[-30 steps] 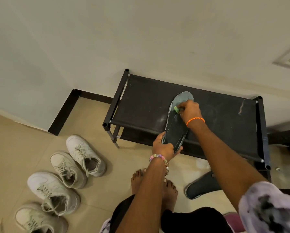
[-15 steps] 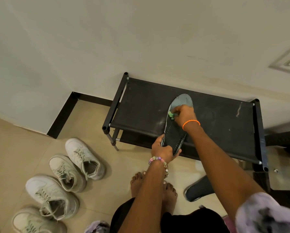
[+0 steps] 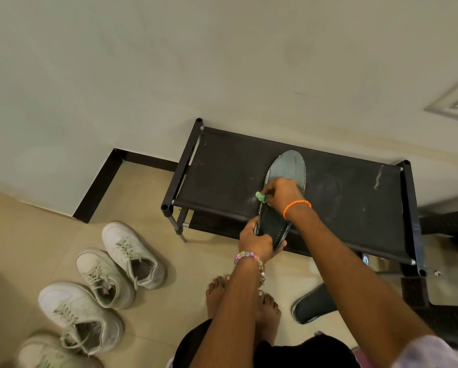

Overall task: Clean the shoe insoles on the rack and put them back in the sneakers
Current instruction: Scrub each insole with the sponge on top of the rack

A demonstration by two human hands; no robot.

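in the head view a dark insole (image 3: 277,221) with a pale grey-blue toe part and light stitching along its edge lies lengthwise on the top shelf of the black rack (image 3: 222,176), its heel end over the front edge. the left hand (image 3: 255,244) is closed around this heel, and the right hand (image 3: 281,193) pinches a small green thing (image 3: 261,196) against the insole middle; what it is i cannot tell. 4 white sneakers (image 3: 132,254) stand on the floor at left, the lowest one cut by the frame, and a second dark insole (image 3: 314,304) on the floor is partly hidden behind the right arm.

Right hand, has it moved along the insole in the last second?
Yes. The right hand has slid along the insole, from its toe end toward the front of the rack.
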